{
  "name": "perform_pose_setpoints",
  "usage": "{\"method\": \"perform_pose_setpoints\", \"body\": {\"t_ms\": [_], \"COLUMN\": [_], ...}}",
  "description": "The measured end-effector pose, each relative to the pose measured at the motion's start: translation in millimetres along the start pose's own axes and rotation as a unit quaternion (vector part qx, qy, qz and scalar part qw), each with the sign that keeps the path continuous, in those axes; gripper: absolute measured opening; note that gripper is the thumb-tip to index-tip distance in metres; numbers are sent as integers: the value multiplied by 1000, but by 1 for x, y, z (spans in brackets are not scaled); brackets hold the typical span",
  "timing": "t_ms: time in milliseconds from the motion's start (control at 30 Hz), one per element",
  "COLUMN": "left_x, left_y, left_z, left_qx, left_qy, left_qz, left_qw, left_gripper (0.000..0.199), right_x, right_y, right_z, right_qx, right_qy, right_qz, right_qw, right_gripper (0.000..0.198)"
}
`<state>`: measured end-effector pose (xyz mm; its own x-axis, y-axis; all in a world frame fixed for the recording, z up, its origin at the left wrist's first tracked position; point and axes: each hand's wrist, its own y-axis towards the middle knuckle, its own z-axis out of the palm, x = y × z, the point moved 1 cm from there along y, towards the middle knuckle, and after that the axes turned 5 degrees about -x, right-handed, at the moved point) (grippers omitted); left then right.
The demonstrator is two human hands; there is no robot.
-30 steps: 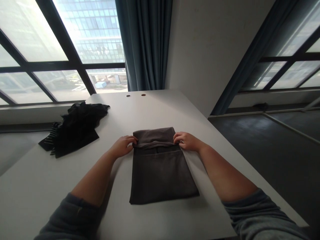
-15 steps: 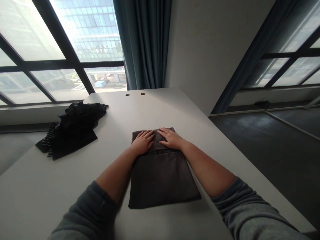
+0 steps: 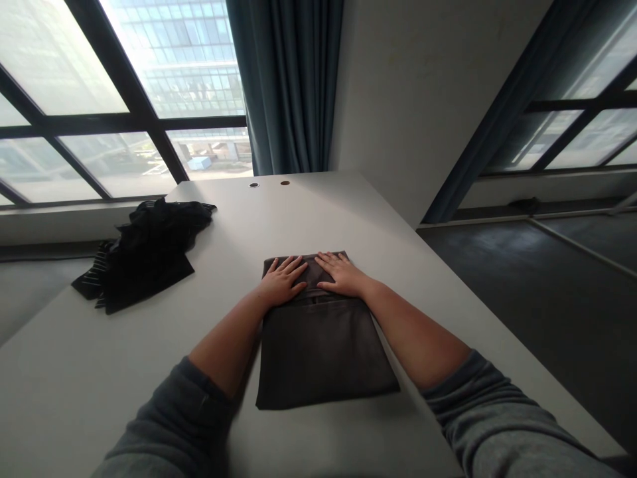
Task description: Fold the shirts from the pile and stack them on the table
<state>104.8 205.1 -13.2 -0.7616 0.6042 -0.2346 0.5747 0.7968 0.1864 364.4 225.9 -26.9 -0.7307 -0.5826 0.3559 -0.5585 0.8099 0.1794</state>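
Note:
A folded dark grey-brown piece of cloth (image 3: 326, 355), perhaps a garment, lies on the white table in front of me. A fold crosses it just below my hands, with a small gap at its middle. My left hand (image 3: 283, 281) rests flat on the upper left part, fingers spread and pointing away from me. On the upper right part lies my right hand (image 3: 341, 273), palm down with its fingers stretched out. Both thumbs point inward, a little apart. The cloth under the palms is hidden.
A crumpled heap of black clothing (image 3: 149, 252), partly striped, lies at the table's left side. Two round cable holes sit near the far edge of the white table (image 3: 318, 212). Behind it are a blue curtain (image 3: 293, 86) and windows; a pillar (image 3: 398, 119) stands beyond the right edge.
The fingers of my left hand have spread a little wider on the cloth. My right hand stays nearly in place. The whole view has shifted slightly.

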Motion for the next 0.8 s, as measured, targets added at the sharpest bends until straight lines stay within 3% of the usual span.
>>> {"method": "perform_pose_setpoints", "body": {"t_ms": [100, 167, 267, 333, 400, 500, 633, 800], "left_x": [7, 15, 33, 45, 53, 57, 55, 52], "left_y": [-5, -10, -21, -30, -39, -46, -43, -41], "left_z": [-7, -12, -17, -13, -7, 3, 3, -8], "left_qx": [-48, -106, -174, -178, -156, -128, -135, -135], "left_qy": [-20, -27, -14, -4, 2, -4, -41, -164], "left_qz": [-4, -40, -165, -253, -290, -268, -211, -197], "left_qw": [999, 993, 971, 951, 944, 955, 967, 957], "left_gripper": [63, 63, 61, 59, 56, 52, 48, 44], "right_x": [-7, -19, -42, -54, -60, -58, -49, -36], "right_y": [-5, -9, -17, -25, -35, -47, -51, -49], "right_z": [-4, -7, -9, -6, 0, 8, 8, -5], "right_qx": [-32, -79, -149, -161, -160, -146, -126, -168], "right_qy": [28, 40, 24, 6, -5, -9, 35, 157], "right_qz": [-12, 7, 90, 137, 158, 167, 155, 151], "right_qw": [999, 996, 984, 977, 974, 975, 979, 961], "right_gripper": [79, 73, 76, 81, 80, 73, 62, 56]}}
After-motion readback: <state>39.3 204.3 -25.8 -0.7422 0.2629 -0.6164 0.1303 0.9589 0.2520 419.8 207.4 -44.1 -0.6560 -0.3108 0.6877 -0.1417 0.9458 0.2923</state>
